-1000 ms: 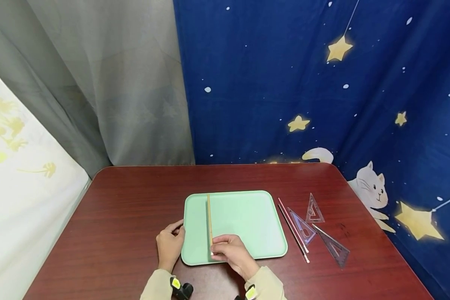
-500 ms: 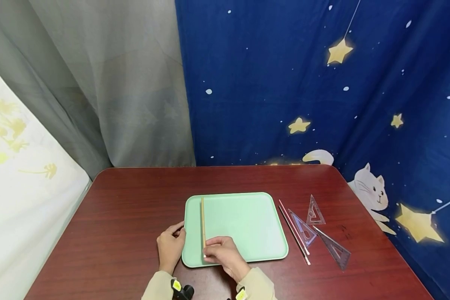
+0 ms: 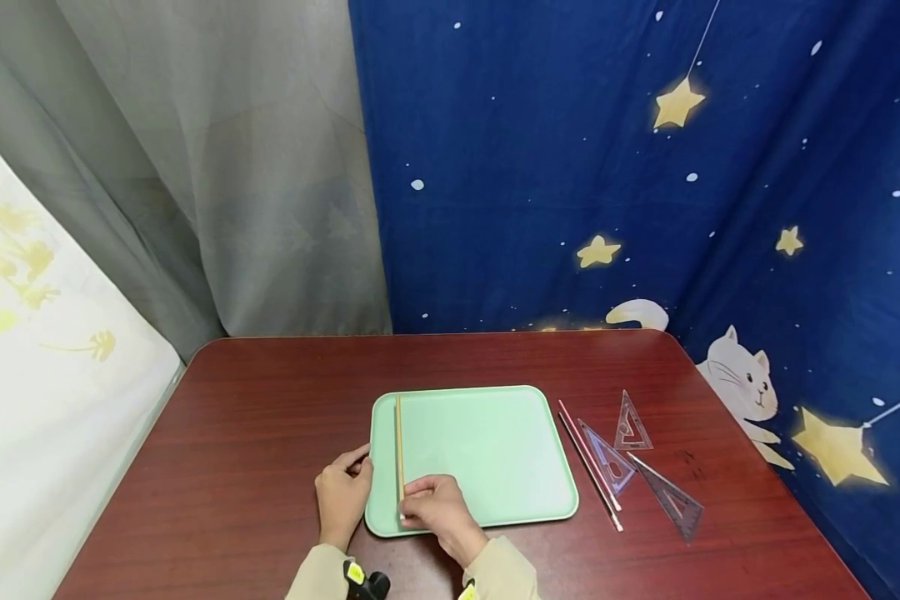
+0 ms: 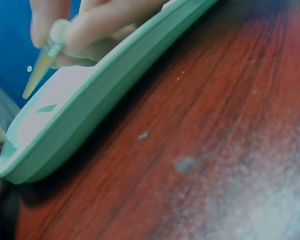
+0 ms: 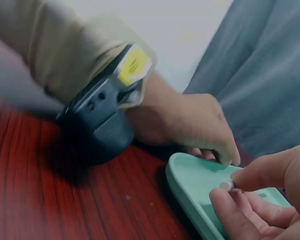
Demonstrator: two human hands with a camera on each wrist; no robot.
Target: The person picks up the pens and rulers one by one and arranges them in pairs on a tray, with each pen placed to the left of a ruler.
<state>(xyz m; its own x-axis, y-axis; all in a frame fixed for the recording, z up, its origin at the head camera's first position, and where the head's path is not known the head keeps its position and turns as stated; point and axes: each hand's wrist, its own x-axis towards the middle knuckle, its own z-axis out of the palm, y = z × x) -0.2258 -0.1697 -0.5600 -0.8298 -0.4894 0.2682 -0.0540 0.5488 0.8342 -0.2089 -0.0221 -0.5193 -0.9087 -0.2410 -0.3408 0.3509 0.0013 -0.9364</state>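
Note:
A yellow pencil (image 3: 399, 442) with a white eraser end points away from me above the left part of a light green tray (image 3: 487, 450). My right hand (image 3: 438, 510) pinches it near the eraser (image 4: 59, 31), between thumb and fingers. In the left wrist view the pencil appears raised over the tray floor, and a dark green streak, perhaps its shadow, shows below. My left hand (image 3: 342, 500) holds the tray's left rim; the right wrist view shows its thumb (image 5: 230, 150) over the edge, other fingers partly hidden.
Right of the tray, a pink pencil (image 3: 588, 454) and a darker one (image 3: 591, 473) lie side by side. Several clear set squares, one purplish (image 3: 607, 458), lie beyond them, with a pale slim stick-like edge by the largest (image 3: 671, 497). Curtains hang behind the brown table (image 3: 232, 467).
My right hand has moved left with the pencil, bringing it closer to the tray's left side. The left hand keeps its place at the rim.

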